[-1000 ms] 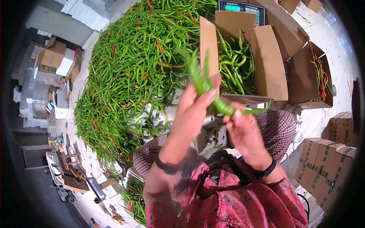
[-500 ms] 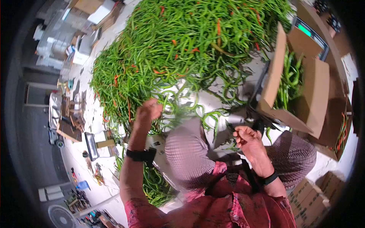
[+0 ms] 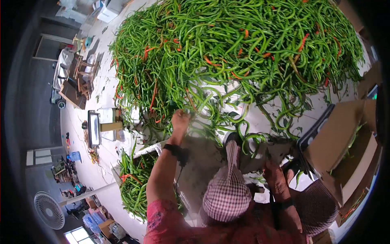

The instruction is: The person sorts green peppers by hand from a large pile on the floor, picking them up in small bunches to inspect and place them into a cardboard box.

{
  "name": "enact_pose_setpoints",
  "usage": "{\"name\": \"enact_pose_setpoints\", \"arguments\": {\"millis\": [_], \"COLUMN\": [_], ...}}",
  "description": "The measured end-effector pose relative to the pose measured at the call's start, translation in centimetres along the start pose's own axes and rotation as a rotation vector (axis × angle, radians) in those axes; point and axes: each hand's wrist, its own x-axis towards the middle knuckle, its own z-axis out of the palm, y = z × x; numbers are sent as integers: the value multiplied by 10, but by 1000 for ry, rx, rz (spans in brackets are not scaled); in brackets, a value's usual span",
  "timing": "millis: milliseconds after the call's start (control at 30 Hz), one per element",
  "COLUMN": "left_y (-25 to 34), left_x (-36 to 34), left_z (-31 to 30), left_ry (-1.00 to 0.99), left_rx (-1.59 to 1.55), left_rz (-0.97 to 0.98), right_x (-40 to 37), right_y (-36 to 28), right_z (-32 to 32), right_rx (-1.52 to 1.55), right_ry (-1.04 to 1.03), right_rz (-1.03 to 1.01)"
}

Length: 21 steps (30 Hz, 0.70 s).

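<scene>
A wide heap of long green chili peppers [image 3: 227,44], with some red ones mixed in, covers the floor in front of me. At its near edge my left hand [image 3: 180,120] is closed beside the chilies; what its fingers hold, if anything, is hidden. My right hand [image 3: 275,175] is in shadow by my right leg, nearer to me than the heap. Its fingers look curled together, and I cannot make out anything in them. Loose chilies [image 3: 248,142] lie on the pale floor between my hands.
An open cardboard box [image 3: 333,134] stands at the right, close to my right knee. A container of chilies [image 3: 136,183] is at my left. Farther left are a scale [image 3: 94,129] and a standing fan [image 3: 49,210]. My checkered-covered knee [image 3: 227,193] rises in the middle.
The view has swung left, so the box now sits at the right edge. My left hand stays at the heap's near edge; my right hand has lowered toward my leg.
</scene>
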Motion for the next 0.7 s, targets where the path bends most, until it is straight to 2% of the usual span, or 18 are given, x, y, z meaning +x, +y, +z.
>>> {"name": "enact_pose_setpoints", "arguments": {"millis": [33, 67, 100, 133, 167, 200, 233, 333, 367, 400, 467, 500, 600, 633, 700], "left_y": [0, -1, 14, 33, 54, 77, 90, 97, 96, 93, 96, 114, 111, 114, 109], "left_x": [21, 37, 46, 55, 66, 77, 88, 117, 125, 132, 144, 142, 144, 145, 151], "left_z": [-6, -10, -17, -23, -28, -34, -38, -29, -16, -12, -5, -3, 16, 17, 11], "left_ry": [113, 119, 179, 239, 245, 274, 298, 256, 426, 427, 414, 389, 448, 466, 419], "left_rx": [-93, -94, -131, -167, -167, 5, 178, 235, 387, 383, 463, 629, 662, 688, 721], "left_rz": [16, 11, 77, 142, 138, 98, 54, -60, -44, -46, -223, -222, -145, -241, -285], "right_x": [1, 3, 4, 1, 0, 7, 20, 33, 38, 40, 44, 46, 48, 48, 52], "right_y": [-5, -6, 6, 16, 27, 32, -59, -62, -62, -57, -45, -51, -31, -28, -25], "right_z": [-2, -1, 6, 9, 10, 13, 23, 40, 38, 39, 44, 43, 47, 46, 42], "right_rx": [-192, -382, -201, -205, -3, 200, 643, 640, 291, 286, 649, 511, 561, 556, 626], "right_ry": [-48, -94, -4, -9, 19, 46, -28, 9, -92, -91, -52, -23, 6, 6, 18], "right_rz": [-109, -220, -54, -52, 158, 368, 648, 626, 586, 585, 671, 731, 760, 769, 788]}}
